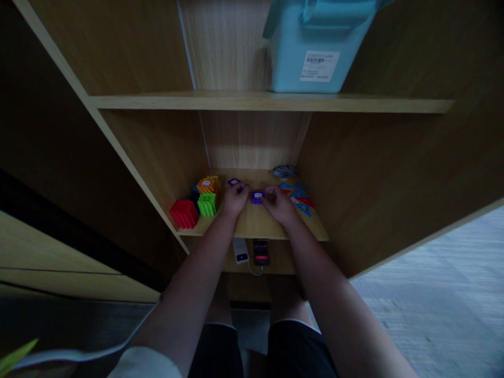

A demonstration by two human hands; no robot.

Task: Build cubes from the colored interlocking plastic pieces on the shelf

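Fingers of left hand (235, 199) and right hand (279, 203) pinch purple block (257, 197) between them.

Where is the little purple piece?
Head view: the purple piece is mid-shelf, between the left hand and right hand, right of the green block.

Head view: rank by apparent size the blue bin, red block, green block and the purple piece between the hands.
1. blue bin, largest, though nearest the camera.
2-3. red block and green block: near alike; red looks slightly bigger but sits nearer, so unsure.
4. purple piece, smallest.
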